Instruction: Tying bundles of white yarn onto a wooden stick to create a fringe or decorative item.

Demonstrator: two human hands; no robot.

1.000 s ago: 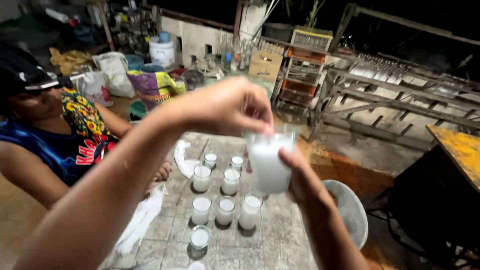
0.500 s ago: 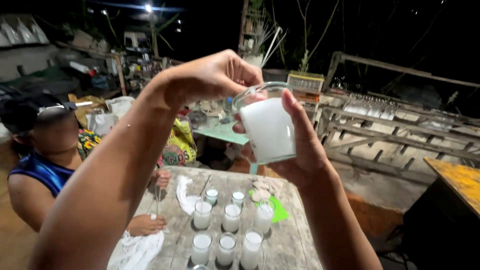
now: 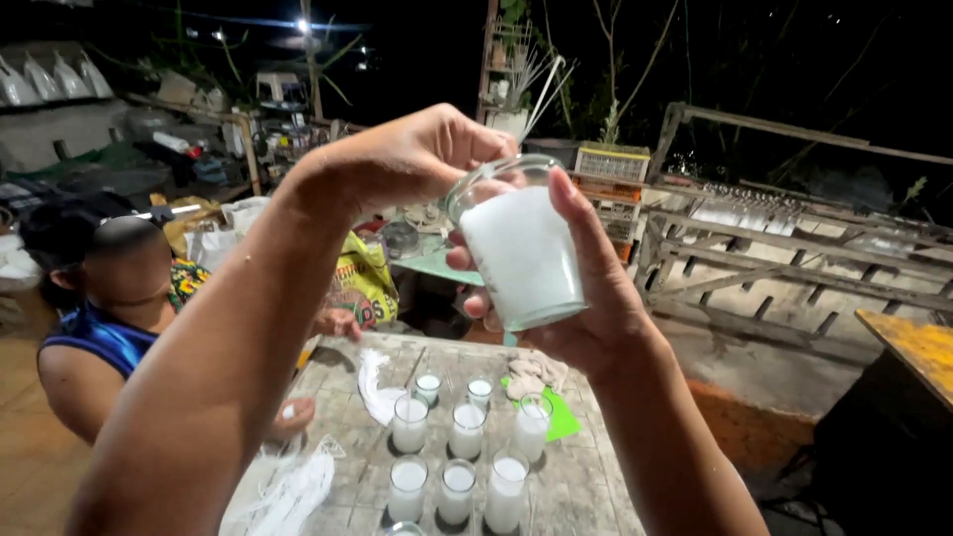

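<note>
Right now your right hand is wrapping closed fingers around a white-filled glass, lifting it above the tiled table, while your left hand is pinching fingertips together at its rim

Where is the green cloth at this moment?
In the head view, the green cloth lies on the stone table, at the right of the rows of white-filled glasses, partly under a crumpled pale rag.

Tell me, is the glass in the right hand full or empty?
Nearly full: white filling reaches close to the rim of the glass, which the right hand holds tilted while the left hand touches its rim.
</note>
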